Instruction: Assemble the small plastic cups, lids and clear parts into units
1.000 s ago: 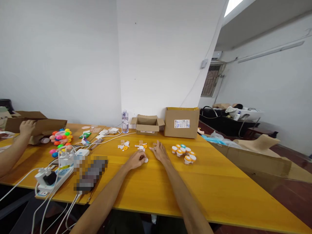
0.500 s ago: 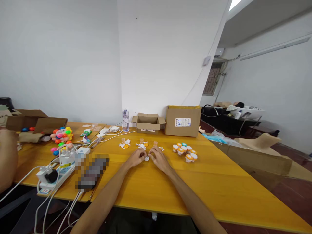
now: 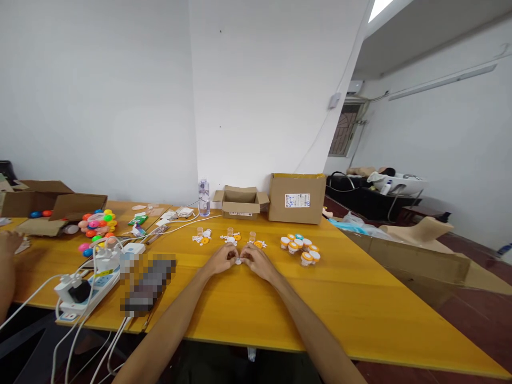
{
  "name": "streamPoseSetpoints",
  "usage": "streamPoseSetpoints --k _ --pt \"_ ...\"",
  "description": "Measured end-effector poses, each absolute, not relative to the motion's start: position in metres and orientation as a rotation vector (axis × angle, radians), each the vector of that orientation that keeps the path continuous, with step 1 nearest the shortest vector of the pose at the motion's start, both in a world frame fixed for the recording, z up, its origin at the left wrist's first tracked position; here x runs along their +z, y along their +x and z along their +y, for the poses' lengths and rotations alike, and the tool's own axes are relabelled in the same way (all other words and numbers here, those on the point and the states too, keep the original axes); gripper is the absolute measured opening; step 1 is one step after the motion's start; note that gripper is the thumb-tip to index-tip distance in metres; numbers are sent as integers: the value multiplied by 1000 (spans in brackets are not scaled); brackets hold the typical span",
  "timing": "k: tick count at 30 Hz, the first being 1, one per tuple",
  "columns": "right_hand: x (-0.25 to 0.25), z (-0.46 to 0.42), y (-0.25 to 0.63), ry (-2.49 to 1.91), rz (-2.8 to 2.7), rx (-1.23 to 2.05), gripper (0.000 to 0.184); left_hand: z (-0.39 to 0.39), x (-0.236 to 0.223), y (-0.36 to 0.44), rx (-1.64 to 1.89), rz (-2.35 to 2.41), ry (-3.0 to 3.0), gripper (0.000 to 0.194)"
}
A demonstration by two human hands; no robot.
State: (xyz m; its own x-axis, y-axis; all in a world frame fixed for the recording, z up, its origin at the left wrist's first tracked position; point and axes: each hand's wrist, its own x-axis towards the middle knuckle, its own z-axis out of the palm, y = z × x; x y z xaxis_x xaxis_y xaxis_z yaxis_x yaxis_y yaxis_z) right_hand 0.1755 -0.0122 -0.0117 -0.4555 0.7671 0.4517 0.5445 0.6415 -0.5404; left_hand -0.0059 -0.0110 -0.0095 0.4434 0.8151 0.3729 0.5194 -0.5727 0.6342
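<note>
My left hand [image 3: 221,260] and my right hand [image 3: 254,260] meet at the middle of the yellow table [image 3: 360,309], fingertips pinched together on a small white cap [image 3: 238,261]. Just beyond them lie small clear vials with orange and white caps [image 3: 231,236] in loose groups. To the right of my hands stands a cluster of capped white vials with orange lids [image 3: 301,247].
Two cardboard boxes [image 3: 296,198] and a water bottle [image 3: 204,197] stand at the table's far edge. A power strip with plugs and cables [image 3: 86,280] lies at the left front. Coloured balls [image 3: 97,226] and another open box sit far left, near another person's hand [image 3: 8,242].
My right hand came back from the small parts to meet my left hand on the white cap. The other person's arm at the left drew back from the box toward the table edge.
</note>
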Motion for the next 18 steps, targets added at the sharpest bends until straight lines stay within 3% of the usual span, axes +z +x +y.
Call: streamPoseSetpoints --k 9,18 --pt "-9 -13 174 -1020 -2204 425 17 -12 -7 -7 897 1091 2226 7" --pt "-4 -13 177 -1054 -2183 544 13 -4 -14 -9 881 1086 2171 18"
